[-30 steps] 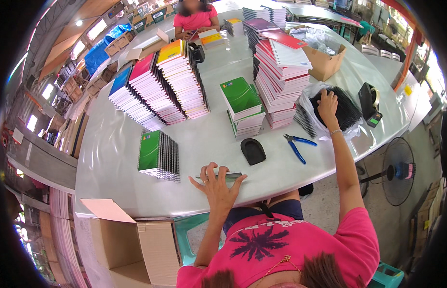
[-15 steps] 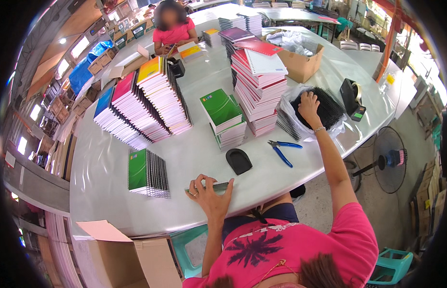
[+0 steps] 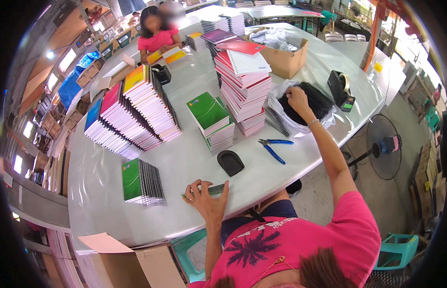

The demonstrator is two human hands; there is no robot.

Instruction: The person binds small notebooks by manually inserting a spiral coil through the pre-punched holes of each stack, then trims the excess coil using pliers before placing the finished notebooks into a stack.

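My left hand (image 3: 207, 204) grips a small green-covered notebook (image 3: 215, 189), held edge-up at the table's near side with thumb and fingers at its two ends. At the right, my right hand (image 3: 298, 102) reaches into a white plastic bag (image 3: 325, 120) filled with black spiral binding coils (image 3: 317, 100). Its fingers are bent and closed among the coils; the tips are partly hidden. Between the hands lie blue-handled cutters (image 3: 275, 150) and a black U-shaped piece (image 3: 231, 163). Beyond them rises a stack of green notebooks (image 3: 209, 115). Coil-bound green notebooks (image 3: 133, 180) stand to the left.
Tall stacks of red notebooks (image 3: 242, 91) and yellow-topped bound notebooks (image 3: 153, 103) occupy the table. A tape dispenser (image 3: 339, 90) and a cardboard box (image 3: 293, 60) stand at the right. An open carton (image 3: 158, 261) is below left. Across the table, a person (image 3: 158, 41) handles notebooks.
My right hand's fingers have drawn closer together among the coils. The left hand keeps its hold on the notebook. The whole view has shifted slightly.
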